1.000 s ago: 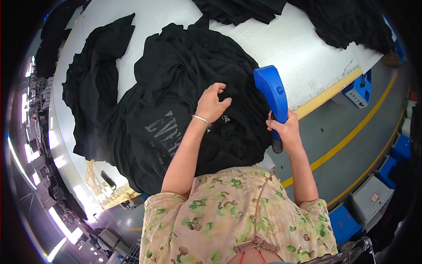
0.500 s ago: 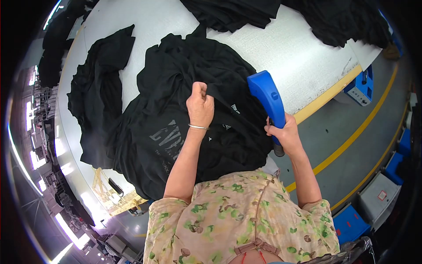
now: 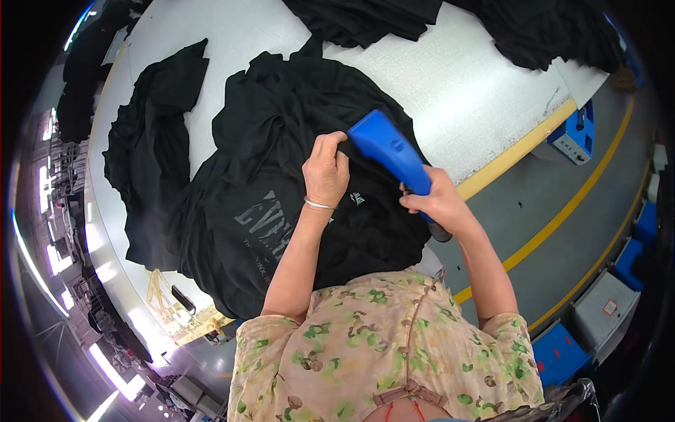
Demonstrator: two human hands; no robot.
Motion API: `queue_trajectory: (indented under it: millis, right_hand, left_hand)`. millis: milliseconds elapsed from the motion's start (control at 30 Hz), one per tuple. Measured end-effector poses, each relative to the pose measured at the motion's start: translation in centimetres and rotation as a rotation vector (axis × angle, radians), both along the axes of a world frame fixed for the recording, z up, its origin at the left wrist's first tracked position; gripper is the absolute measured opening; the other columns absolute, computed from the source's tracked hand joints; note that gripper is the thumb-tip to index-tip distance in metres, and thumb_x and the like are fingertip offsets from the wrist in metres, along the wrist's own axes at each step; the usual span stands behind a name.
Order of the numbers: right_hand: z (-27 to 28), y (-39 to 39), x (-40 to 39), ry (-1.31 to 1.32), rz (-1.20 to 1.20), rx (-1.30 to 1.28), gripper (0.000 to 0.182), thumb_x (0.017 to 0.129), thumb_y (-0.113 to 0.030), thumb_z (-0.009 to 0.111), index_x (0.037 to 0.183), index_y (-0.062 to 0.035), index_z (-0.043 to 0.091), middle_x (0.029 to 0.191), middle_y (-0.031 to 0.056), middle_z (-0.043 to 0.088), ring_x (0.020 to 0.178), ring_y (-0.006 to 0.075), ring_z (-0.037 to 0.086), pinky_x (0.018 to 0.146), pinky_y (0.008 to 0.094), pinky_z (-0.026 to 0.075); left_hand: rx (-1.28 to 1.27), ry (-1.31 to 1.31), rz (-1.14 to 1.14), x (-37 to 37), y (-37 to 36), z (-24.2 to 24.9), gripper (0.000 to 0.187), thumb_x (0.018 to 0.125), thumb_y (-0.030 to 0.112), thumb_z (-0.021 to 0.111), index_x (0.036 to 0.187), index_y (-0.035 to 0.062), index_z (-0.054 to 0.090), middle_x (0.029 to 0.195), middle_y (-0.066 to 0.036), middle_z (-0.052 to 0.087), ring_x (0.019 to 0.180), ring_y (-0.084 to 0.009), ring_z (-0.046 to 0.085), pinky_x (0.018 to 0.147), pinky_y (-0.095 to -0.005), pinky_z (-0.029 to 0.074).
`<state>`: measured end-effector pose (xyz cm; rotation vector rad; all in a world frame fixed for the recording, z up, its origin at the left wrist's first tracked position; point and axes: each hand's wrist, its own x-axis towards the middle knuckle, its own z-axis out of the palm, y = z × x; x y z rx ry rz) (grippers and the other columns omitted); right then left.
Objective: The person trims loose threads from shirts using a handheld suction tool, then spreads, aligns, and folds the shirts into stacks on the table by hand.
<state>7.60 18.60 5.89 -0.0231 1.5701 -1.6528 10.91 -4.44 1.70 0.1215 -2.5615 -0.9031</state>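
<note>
Swung leftward, blue tool (image 3: 390, 151) now touches left hand (image 3: 325, 172).

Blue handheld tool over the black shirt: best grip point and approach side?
Grip the blue handheld tool at its narrow rear handle, coming from the person's right. The right hand already wraps it there. The wide front end points at the black shirt, where the left hand pinches the fabric.
</note>
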Motion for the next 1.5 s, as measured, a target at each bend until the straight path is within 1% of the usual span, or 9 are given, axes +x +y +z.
queue_trajectory:
  millis: [100, 200, 333, 467, 600, 833, 1067, 1300, 1500]
  right_hand:
    - [-1.0, 0.1, -0.2, -0.003, 0.026, 0.022, 0.018, 0.074, -0.001, 0.071, 0.088, 0.0002, 0.061, 0.076, 0.0046, 0.061, 0.062, 0.0113, 0.059, 0.06, 0.0268, 0.048]
    - [-1.5, 0.8, 0.2, 0.004, -0.125, 0.013, 0.018, 0.073, -0.001, 0.071, 0.088, 0.0006, 0.062, 0.075, 0.0037, 0.061, 0.061, 0.0111, 0.058, 0.059, 0.0269, 0.048]
    - [-1.6, 1.2, 0.2, -0.009, -0.255, 0.005, 0.016, 0.072, 0.0, 0.07, 0.086, -0.0001, 0.062, 0.073, 0.0031, 0.06, 0.06, 0.0113, 0.058, 0.058, 0.0264, 0.048]
    - [-0.9, 1.5, 0.8, 0.021, -0.279, 0.026, 0.015, 0.073, 0.0, 0.07, 0.085, -0.0006, 0.062, 0.073, 0.0037, 0.06, 0.06, 0.0117, 0.058, 0.059, 0.0275, 0.049]
    - [-0.9, 1.8, 1.3, 0.049, -0.295, 0.02, 0.015, 0.073, 0.0, 0.07, 0.085, -0.0007, 0.062, 0.073, 0.0038, 0.061, 0.061, 0.0116, 0.058, 0.06, 0.0278, 0.049]
    - [-1.6, 1.3, 1.8, 0.031, -0.269, 0.029, 0.015, 0.072, -0.001, 0.07, 0.085, -0.0014, 0.063, 0.074, 0.0038, 0.061, 0.062, 0.0119, 0.058, 0.06, 0.0279, 0.049]
    - [-1.6, 1.0, 2.5, 0.044, -0.268, 0.013, 0.014, 0.073, 0.003, 0.07, 0.083, -0.0018, 0.061, 0.072, 0.0025, 0.059, 0.061, 0.0102, 0.056, 0.059, 0.0269, 0.048]
    - [-1.7, 1.7, 2.7, 0.039, -0.36, 0.005, 0.014, 0.073, 0.003, 0.07, 0.083, -0.002, 0.06, 0.072, 0.0025, 0.059, 0.061, 0.0108, 0.057, 0.059, 0.0271, 0.049]
    - [-1.8, 2.6, 2.8, 0.039, -0.385, 0.02, 0.015, 0.073, 0.003, 0.07, 0.083, -0.0016, 0.061, 0.071, 0.0024, 0.059, 0.061, 0.0114, 0.058, 0.058, 0.0274, 0.049]
  left_hand:
    - [0.073, -0.017, 0.04, -0.1, 0.1, -0.6, 0.029, 0.08, -0.009, 0.056, 0.105, 0.0063, 0.059, 0.092, -0.011, 0.065, 0.074, -0.0282, 0.067, 0.065, -0.0355, 0.054]
    - [0.601, -0.127, 0.202, -1.2, 1.1, -0.2, 0.023, 0.086, -0.011, 0.052, 0.104, 0.0016, 0.06, 0.095, -0.007, 0.065, 0.07, -0.0132, 0.062, 0.062, -0.0232, 0.053]
    - [0.508, -0.239, 0.182, -6.2, 3.5, -3.7, 0.013, 0.085, -0.004, 0.055, 0.096, 0.0031, 0.057, 0.078, -0.017, 0.065, 0.074, -0.0324, 0.067, 0.069, -0.0389, 0.053]
    - [0.471, -0.191, 0.078, -6.5, 3.0, -6.6, 0.012, 0.089, -0.002, 0.058, 0.101, 0.001, 0.061, 0.089, -0.015, 0.065, 0.078, -0.0245, 0.07, 0.07, -0.0333, 0.053]
    - [0.577, -0.011, 0.024, -0.5, 2.0, -0.8, 0.021, 0.092, -0.002, 0.063, 0.113, 0.0018, 0.064, 0.105, -0.012, 0.064, 0.087, -0.0185, 0.072, 0.075, -0.0272, 0.054]
    - [0.723, -0.307, 0.224, 8.2, -4.0, -2.1, 0.026, 0.088, -0.006, 0.058, 0.112, -0.0019, 0.063, 0.096, -0.011, 0.072, 0.08, -0.0138, 0.071, 0.073, -0.0261, 0.055]
    - [0.154, -0.488, 0.238, 5.6, -1.2, -1.7, 0.044, 0.078, 0.009, 0.072, 0.119, -0.0004, 0.057, 0.092, -0.012, 0.063, 0.073, -0.0253, 0.065, 0.068, -0.0353, 0.052]
    - [-0.403, -0.103, 0.085, -0.5, 1.3, -2.2, 0.043, 0.072, 0.021, 0.078, 0.108, 0.0076, 0.061, 0.106, -0.01, 0.058, 0.106, -0.0298, 0.054, 0.094, -0.043, 0.039]
    - [-0.428, -0.063, 0.009, -1.7, 0.6, -3.0, 0.027, 0.073, 0.014, 0.071, 0.098, 0.0061, 0.064, 0.105, -0.01, 0.062, 0.106, -0.0285, 0.056, 0.099, -0.0442, 0.038]
